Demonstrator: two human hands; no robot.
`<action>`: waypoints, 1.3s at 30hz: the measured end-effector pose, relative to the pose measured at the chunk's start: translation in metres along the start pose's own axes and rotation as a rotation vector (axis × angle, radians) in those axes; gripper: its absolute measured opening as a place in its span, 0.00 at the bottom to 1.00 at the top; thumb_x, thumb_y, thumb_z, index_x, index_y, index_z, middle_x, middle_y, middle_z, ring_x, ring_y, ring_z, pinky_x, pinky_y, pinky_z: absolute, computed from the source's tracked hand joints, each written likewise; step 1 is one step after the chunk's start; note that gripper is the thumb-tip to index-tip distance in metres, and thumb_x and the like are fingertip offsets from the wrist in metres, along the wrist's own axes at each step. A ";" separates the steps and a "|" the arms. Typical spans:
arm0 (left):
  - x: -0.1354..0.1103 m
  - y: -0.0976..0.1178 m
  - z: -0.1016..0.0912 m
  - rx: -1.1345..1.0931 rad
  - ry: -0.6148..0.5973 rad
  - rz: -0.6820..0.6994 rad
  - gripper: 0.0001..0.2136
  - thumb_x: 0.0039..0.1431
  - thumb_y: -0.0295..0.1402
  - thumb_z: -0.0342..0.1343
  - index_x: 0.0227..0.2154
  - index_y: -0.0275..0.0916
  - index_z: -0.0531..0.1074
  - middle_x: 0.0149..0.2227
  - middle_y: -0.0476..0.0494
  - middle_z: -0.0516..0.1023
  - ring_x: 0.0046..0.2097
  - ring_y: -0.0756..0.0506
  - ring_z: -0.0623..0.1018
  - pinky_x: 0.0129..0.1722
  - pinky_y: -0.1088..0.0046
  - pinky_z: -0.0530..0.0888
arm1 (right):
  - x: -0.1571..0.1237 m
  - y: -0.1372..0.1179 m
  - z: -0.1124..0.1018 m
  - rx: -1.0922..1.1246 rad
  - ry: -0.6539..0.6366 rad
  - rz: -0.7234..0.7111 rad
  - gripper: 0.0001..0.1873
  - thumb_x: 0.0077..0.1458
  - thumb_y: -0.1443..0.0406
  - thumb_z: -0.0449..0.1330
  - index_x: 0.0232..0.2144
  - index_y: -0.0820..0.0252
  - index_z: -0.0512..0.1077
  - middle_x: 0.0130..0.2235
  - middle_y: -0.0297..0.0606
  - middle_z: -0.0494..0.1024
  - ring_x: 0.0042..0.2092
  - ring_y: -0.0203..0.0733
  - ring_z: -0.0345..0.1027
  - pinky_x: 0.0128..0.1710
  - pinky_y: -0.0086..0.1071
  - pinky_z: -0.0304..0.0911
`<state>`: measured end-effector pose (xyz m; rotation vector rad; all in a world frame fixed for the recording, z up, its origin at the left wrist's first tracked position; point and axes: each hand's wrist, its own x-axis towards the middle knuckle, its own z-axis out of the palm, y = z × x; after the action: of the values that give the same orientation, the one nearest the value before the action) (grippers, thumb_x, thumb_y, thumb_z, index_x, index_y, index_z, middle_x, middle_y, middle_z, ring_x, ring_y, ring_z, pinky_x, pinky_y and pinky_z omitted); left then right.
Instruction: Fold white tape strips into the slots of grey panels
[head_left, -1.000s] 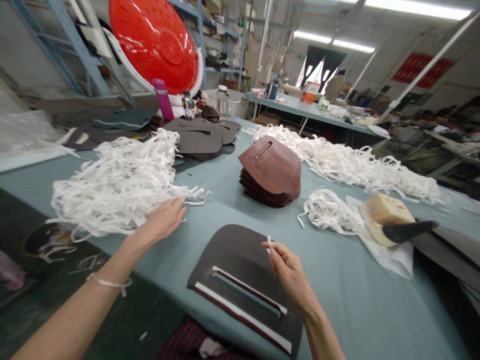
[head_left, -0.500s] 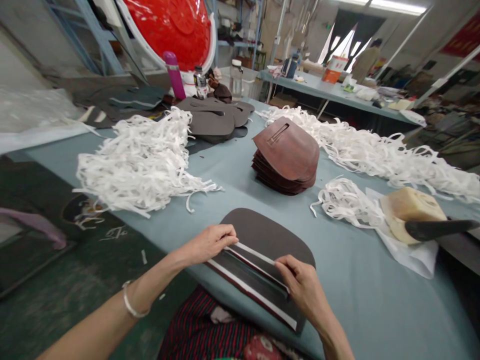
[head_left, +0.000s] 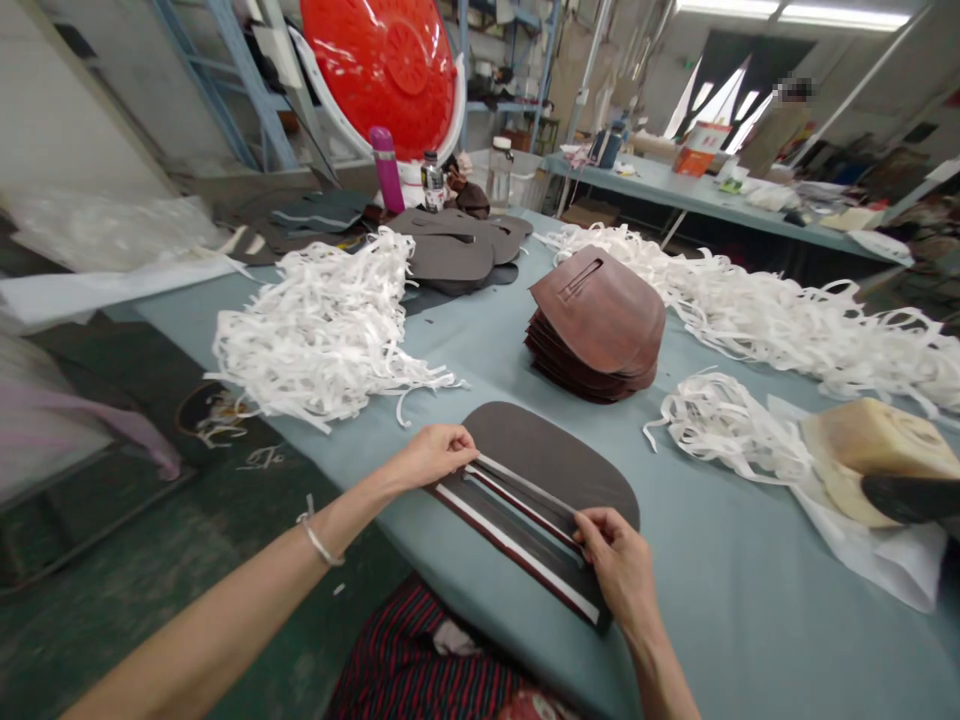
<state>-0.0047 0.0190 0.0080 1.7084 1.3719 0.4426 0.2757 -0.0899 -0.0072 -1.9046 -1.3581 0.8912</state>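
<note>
A dark grey leather panel [head_left: 551,450] with a rounded far end lies at the near edge of the table. A long slot with a reddish-brown edge runs across it, and a white strip is stuck along its near edge. Stretched between my two hands along the slot's far side is a narrow white strip [head_left: 525,481]. My left hand [head_left: 442,452] pinches the strip's left end. The other end is pinched by my right hand [head_left: 611,550], whose fingers rest at the panel's right side.
Beyond the panel stands a stack of brown leather panels [head_left: 600,310]. White strips [head_left: 322,340] are heaped at left, with a smaller bunch [head_left: 727,425] at right. Farther right is a yellowish block [head_left: 877,450] with a dark handle. Grey pieces [head_left: 450,250] and a purple bottle [head_left: 386,170] stand behind.
The view has shifted, so the table's things appear farther right. My right hand has slid a little along the strip's line towards its right end; both hands still hold the strip.
</note>
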 end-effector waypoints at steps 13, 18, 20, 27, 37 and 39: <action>-0.039 -0.004 0.007 0.197 0.080 -0.112 0.09 0.51 0.35 0.52 0.28 0.38 0.75 0.26 0.47 0.78 0.29 0.48 0.75 0.28 0.76 0.65 | -0.051 0.014 -0.002 -0.190 -0.018 0.012 0.23 0.51 0.44 0.52 0.23 0.55 0.71 0.20 0.34 0.72 0.23 0.39 0.66 0.24 0.27 0.59; -0.034 -0.003 0.007 0.206 0.074 -0.130 0.08 0.51 0.34 0.52 0.27 0.39 0.75 0.26 0.47 0.78 0.29 0.48 0.75 0.29 0.76 0.65 | -0.049 0.014 -0.001 -0.184 -0.015 0.019 0.23 0.52 0.45 0.52 0.22 0.56 0.70 0.20 0.33 0.71 0.23 0.38 0.65 0.23 0.27 0.58; -0.034 -0.003 0.007 0.209 0.075 -0.141 0.08 0.51 0.35 0.52 0.27 0.38 0.75 0.26 0.47 0.78 0.29 0.48 0.75 0.28 0.76 0.65 | -0.049 0.016 -0.001 -0.177 -0.013 0.016 0.22 0.52 0.46 0.52 0.22 0.56 0.70 0.20 0.33 0.71 0.23 0.38 0.65 0.23 0.27 0.58; -0.032 -0.005 0.010 0.251 0.090 -0.173 0.07 0.51 0.35 0.52 0.26 0.39 0.74 0.25 0.48 0.77 0.29 0.48 0.75 0.28 0.75 0.64 | -0.049 0.024 -0.001 -0.218 -0.049 0.035 0.20 0.54 0.49 0.51 0.24 0.55 0.70 0.21 0.32 0.71 0.23 0.38 0.65 0.24 0.27 0.56; -0.058 -0.003 0.047 0.667 0.353 0.273 0.08 0.61 0.28 0.45 0.37 0.38 0.69 0.36 0.41 0.74 0.41 0.42 0.73 0.42 0.66 0.67 | -0.051 0.007 -0.004 -0.262 0.014 0.078 0.10 0.52 0.62 0.52 0.22 0.56 0.68 0.20 0.30 0.70 0.24 0.36 0.64 0.26 0.27 0.53; -0.065 -0.007 0.050 0.744 0.339 0.327 0.11 0.60 0.26 0.44 0.41 0.38 0.70 0.39 0.39 0.75 0.42 0.41 0.72 0.44 0.64 0.67 | -0.051 0.005 -0.004 -0.256 0.028 0.100 0.09 0.51 0.63 0.52 0.22 0.56 0.67 0.20 0.30 0.70 0.24 0.35 0.63 0.25 0.26 0.52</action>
<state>0.0060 -0.0604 -0.0094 2.5816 1.6232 0.4446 0.2694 -0.1406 0.0000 -2.1872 -1.4267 0.7638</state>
